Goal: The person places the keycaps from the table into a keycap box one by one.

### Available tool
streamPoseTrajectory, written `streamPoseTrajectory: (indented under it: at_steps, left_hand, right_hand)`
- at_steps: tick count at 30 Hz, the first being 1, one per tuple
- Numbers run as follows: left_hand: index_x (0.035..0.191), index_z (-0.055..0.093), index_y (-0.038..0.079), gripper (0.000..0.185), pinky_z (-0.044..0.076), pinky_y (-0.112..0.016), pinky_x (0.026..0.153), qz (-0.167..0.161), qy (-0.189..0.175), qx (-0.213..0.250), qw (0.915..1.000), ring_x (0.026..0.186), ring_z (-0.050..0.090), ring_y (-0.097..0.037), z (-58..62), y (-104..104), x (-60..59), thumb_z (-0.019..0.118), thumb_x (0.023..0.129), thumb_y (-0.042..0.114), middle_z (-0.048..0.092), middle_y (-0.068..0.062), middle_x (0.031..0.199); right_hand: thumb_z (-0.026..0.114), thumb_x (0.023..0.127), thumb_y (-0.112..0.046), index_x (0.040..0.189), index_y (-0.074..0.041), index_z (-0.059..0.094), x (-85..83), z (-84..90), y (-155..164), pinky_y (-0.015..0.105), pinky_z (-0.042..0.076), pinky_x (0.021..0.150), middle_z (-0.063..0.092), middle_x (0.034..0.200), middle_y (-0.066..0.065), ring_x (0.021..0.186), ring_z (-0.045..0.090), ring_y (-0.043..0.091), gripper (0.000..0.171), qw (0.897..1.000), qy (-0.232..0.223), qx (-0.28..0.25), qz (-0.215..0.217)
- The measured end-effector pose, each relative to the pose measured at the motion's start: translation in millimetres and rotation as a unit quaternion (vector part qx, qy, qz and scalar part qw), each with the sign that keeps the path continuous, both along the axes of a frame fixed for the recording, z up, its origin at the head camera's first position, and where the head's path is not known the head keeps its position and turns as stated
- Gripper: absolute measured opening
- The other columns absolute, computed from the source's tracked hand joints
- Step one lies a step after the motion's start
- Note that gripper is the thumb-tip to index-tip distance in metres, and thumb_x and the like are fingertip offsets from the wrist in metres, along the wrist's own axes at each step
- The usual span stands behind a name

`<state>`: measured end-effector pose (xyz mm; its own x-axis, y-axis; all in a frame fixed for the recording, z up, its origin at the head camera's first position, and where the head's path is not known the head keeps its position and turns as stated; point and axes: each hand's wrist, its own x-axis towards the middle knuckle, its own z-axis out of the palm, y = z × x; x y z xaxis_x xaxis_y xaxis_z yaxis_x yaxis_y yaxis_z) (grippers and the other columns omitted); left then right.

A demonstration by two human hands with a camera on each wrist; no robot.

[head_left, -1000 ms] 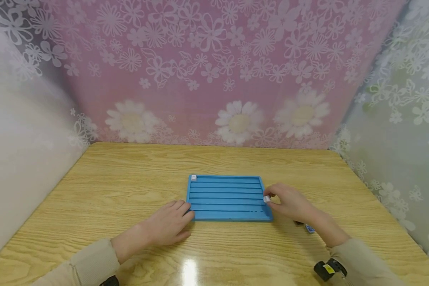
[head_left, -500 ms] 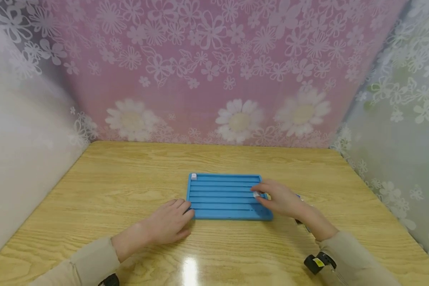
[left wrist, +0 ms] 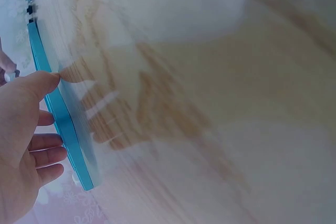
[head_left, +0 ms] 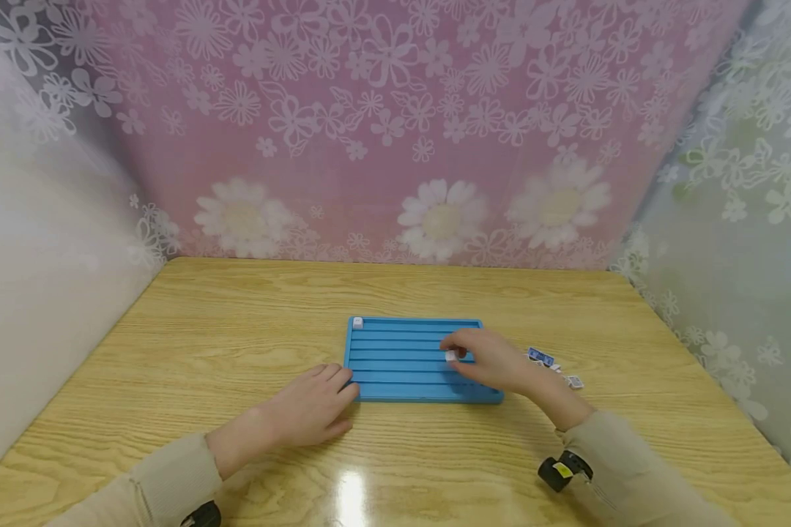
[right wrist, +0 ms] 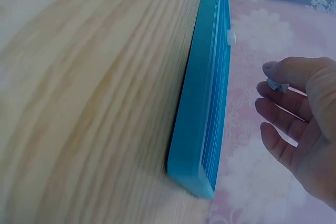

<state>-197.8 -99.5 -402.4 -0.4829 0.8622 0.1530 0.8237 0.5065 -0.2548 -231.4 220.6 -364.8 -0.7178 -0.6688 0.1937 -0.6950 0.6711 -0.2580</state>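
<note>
In the head view, a blue ridged tray (head_left: pixel 402 364) lies on the table. My left hand (head_left: pixel 310 406) rests at its near left corner, with relaxed fingers touching the edge. The left wrist view has the fingers (left wrist: pixel 50 156) of that hand beside the tray's side wall (left wrist: pixel 65 124). My right hand (head_left: pixel 491 359) is over the tray's right part, pinching a small white keycap (head_left: pixel 451 356) between thumb and index finger. The right wrist view shows this keycap (right wrist: pixel 275 85) above the tray, apart from it. Another white keycap (head_left: pixel 358 323) sits in the tray's far left corner.
Right of the tray, partly behind my right wrist, lie several loose pieces, among them a wide blue one (head_left: pixel 540 356) and a white one (head_left: pixel 575 382). A wooden table (head_left: pixel 270 307) bears everything. Flowered cloth (head_left: pixel 343 146) hangs behind and at the sides.
My right hand has moved left from the tray's right edge to over its ridges, carrying the keycap. Loose pieces at the right have come into view. The left hand has stayed put.
</note>
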Motion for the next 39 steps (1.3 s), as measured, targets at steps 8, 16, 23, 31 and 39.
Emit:
streamPoseTrajectory:
  at_steps: [8,16,23,31,39]
  left_hand:
    - [0.101,0.052,0.01,0.037,0.045,-0.035,0.085,-0.003,0.007,0.003,1.0,0.092,0.048,-0.02,0.8,-0.6,-0.1,0.059,0.087,0.043,0.048,-0.005,0.097]
    - [0.102,0.052,0.009,0.038,0.044,-0.035,0.087,0.004,0.001,-0.005,1.0,0.094,0.048,-0.021,2.8,-0.1,1.7,0.058,0.088,0.044,0.049,-0.005,0.1]
    - [0.101,0.052,0.009,0.037,0.045,-0.035,0.085,-0.003,0.009,0.004,1.0,0.091,0.048,-0.02,3.3,-1.0,1.6,0.059,0.087,0.043,0.048,-0.004,0.096]
    - [0.101,0.052,0.01,0.038,0.045,-0.034,0.084,0.007,-0.001,-0.002,1.0,0.091,0.047,-0.02,2.0,-0.5,1.6,0.058,0.087,0.045,0.048,-0.003,0.096]
    - [0.104,0.052,0.01,0.039,0.044,-0.034,0.087,0.016,-0.007,-0.012,0.9998,0.094,0.048,-0.02,1.9,0.6,1.3,0.057,0.088,0.046,0.048,-0.004,0.099]
  right_hand:
    - [0.064,0.088,-0.013,0.114,-0.005,0.064,-8.4,1.5,-22.9,0.023,0.044,0.06,0.058,0.095,0.001,0.076,0.054,0.012,0.028,1.0,0.017,0.002,0.015]
    - [0.064,0.088,-0.017,0.112,-0.005,0.063,-11.0,3.7,-35.6,0.025,0.047,0.069,0.062,0.097,-0.001,0.084,0.057,0.011,0.027,0.999,-0.029,-0.027,-0.01]
    - [0.067,0.086,-0.022,0.101,-0.007,0.06,-12.2,4.6,-47.6,0.025,0.045,0.062,0.056,0.084,-0.007,0.075,0.053,0.008,0.023,0.995,-0.078,-0.066,-0.011]
    - [0.066,0.086,-0.027,0.106,-0.006,0.064,-15.3,2.7,-62.6,0.025,0.041,0.055,0.054,0.078,-0.008,0.064,0.044,0.008,0.029,0.994,-0.077,-0.079,-0.005]
    - [0.065,0.087,-0.018,0.113,-0.004,0.064,-19.2,-1.0,-69.8,0.027,0.043,0.057,0.058,0.085,-0.003,0.07,0.049,0.012,0.03,0.984,-0.111,-0.139,-0.022]
